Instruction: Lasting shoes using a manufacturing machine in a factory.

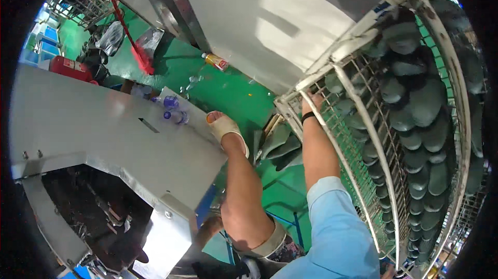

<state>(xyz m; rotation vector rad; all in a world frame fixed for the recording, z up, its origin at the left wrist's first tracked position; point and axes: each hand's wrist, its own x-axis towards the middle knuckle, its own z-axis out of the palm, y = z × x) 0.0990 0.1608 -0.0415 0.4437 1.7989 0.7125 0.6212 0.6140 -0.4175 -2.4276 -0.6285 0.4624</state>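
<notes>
My right hand (pixel 312 103) reaches forward on a bare forearm with a dark band at the wrist and a light blue sleeve. Its fingers close on the edge of a white wire cage (pixel 353 87), near the cage's far left corner. Inside the cage, rounded dark grey-green pieces (pixel 425 105) lie stacked in long overlapping rows. Just left of the cage corner, flat dark green pieces (pixel 282 144) rest low near the floor. My left hand does not show. To the left of my arm is my bare leg (pixel 241 191), its foot in a cream sandal (pixel 227 127).
A grey metal machine (pixel 104 118) with a dark opening fills the left. Purple-capped bottles (pixel 176 117) stand beside it, and an orange-labelled bottle (pixel 215 62) lies on the green floor (pixel 176 64). A red broom (pixel 141 58) leans behind; a pale panel (pixel 259 14) rises ahead.
</notes>
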